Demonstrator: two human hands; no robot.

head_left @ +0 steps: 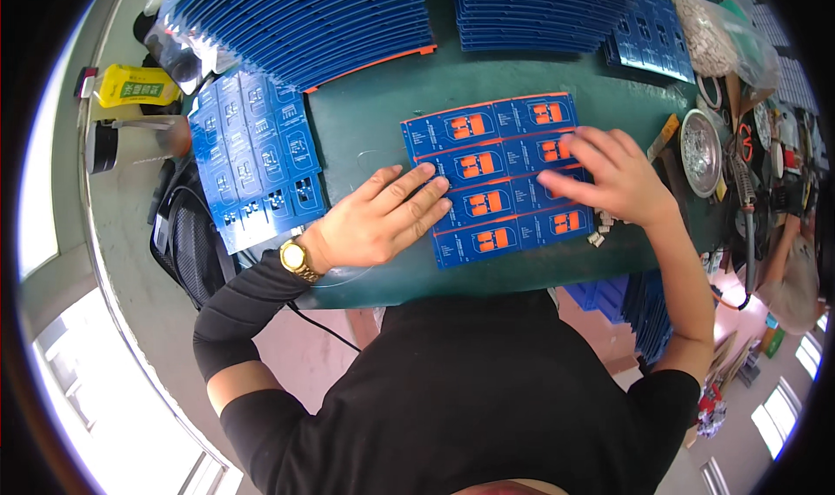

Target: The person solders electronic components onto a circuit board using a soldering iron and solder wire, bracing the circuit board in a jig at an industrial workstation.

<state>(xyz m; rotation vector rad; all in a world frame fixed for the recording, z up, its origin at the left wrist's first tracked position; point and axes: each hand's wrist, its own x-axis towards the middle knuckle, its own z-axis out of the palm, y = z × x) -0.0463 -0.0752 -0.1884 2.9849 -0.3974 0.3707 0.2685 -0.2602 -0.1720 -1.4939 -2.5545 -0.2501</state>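
Left hand (383, 218) palm down, fingers extended and slightly spread, the fingertips resting on the left part of a blue circuit-board panel (515, 159); it grips nothing. Right hand (619, 180) arched over the panel's right column, thumb and forefinger standing apart, with no part visible between them; whether the fingertips press on the surface cannot be told. The panel lies flat on the green worktop (370, 121), in front of the torso, bearing two columns of orange patches (477, 165). Small white parts (598, 234) lie loose just beside its lower right corner.

Good practice here, as judged from the pose: the left hand should steady the panel with light, even pressure, so that it neither slides nor tips, while the right works with thumb and forefinger alone, its palm lifted clear of neighbouring patches. The loose parts appear within short reach of the right hand, but a dragging wrist could scatter them.

Pose: left forearm, in a black sleeve (235, 314), enters from the lower left with the elbow bent outward; a gold wristwatch (297, 258) sits at the wrist. Right forearm, bare, rises from the lower right, the hand turned inward.
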